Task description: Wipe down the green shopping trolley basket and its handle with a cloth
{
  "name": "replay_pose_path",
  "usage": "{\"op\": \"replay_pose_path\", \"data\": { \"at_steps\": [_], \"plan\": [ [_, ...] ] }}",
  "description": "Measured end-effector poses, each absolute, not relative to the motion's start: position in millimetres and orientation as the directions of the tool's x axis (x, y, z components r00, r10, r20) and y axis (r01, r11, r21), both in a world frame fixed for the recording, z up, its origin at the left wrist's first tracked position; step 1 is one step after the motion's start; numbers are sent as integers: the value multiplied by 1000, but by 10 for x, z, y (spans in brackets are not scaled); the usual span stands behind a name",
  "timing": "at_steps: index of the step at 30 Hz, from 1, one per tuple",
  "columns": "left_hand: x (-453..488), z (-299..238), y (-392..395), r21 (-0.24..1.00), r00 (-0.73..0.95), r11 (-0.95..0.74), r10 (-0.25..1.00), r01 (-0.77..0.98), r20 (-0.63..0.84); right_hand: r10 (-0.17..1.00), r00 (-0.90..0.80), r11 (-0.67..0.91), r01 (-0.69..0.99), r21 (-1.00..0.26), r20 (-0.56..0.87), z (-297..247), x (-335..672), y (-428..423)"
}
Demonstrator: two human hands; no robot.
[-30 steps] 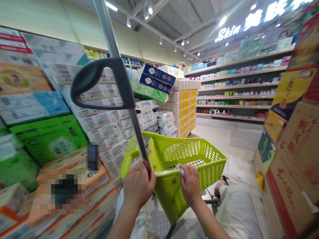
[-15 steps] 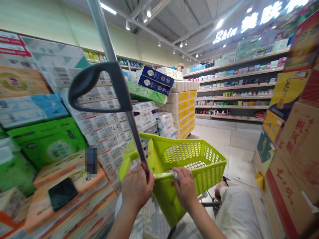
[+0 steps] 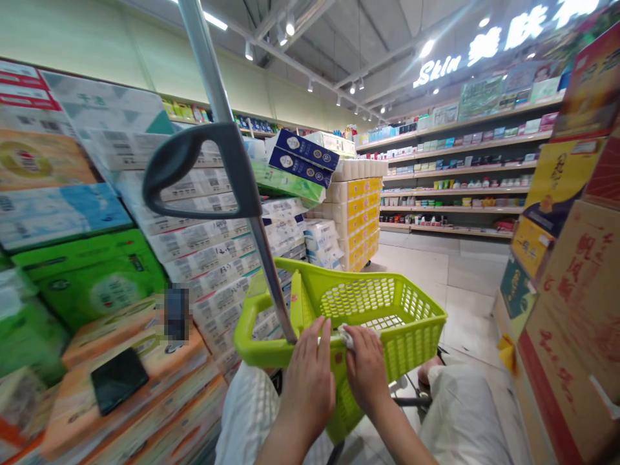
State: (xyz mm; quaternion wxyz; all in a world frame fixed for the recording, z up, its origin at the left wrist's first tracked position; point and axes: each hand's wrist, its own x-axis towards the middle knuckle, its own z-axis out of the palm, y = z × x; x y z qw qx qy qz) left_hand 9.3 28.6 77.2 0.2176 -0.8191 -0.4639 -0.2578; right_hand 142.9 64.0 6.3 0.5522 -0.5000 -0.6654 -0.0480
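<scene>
A lime-green plastic shopping basket (image 3: 407, 310) on wheels stands in front of me in a store aisle. Its metal pull rod with a dark grey handle (image 3: 194, 168) rises up to the left. My left hand (image 3: 310, 381) lies on the basket's near rim, fingers straight and together, beside the foot of the rod. My right hand (image 3: 365, 368) is closed on a small white cloth (image 3: 346, 336) and presses it against the rim. The two hands are side by side, almost touching.
Stacked packs of tissue and toilet paper (image 3: 97, 258) fill the left side, with a dark phone (image 3: 119, 380) lying on an orange pack. Cardboard display boxes (image 3: 571, 290) stand on the right. Shelves of goods (image 3: 455, 187) line the far wall beyond the tiled floor (image 3: 460, 284). My knees in light trousers (image 3: 460, 420) are below.
My left hand has let go of the rod's foot and moved right onto the basket rim. The basket has turned slightly, and my right hand with the cloth has shifted a little along the rim.
</scene>
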Motion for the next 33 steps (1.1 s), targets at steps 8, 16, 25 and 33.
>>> {"op": "replay_pose_path", "data": {
  "at_steps": [8, 16, 25, 33],
  "plan": [
    [182, 694, 396, -159, 371, -343, 747, 926, 552, 622, 6, 548, 712, -440, 783, 90, 1469, 674],
    [182, 673, 388, -205, 336, -266, 738, 942, 586, 633, 109, 472, 730, -494, 767, 37, 1347, 678],
    [88, 661, 392, -232, 347, -259, 737, 938, 580, 621, 108, 423, 788, -448, 776, -61, 1641, 695],
    [67, 640, 402, -247, 329, -221, 719, 943, 613, 687, 20, 517, 689, -508, 726, 174, 1167, 603]
  ]
}}
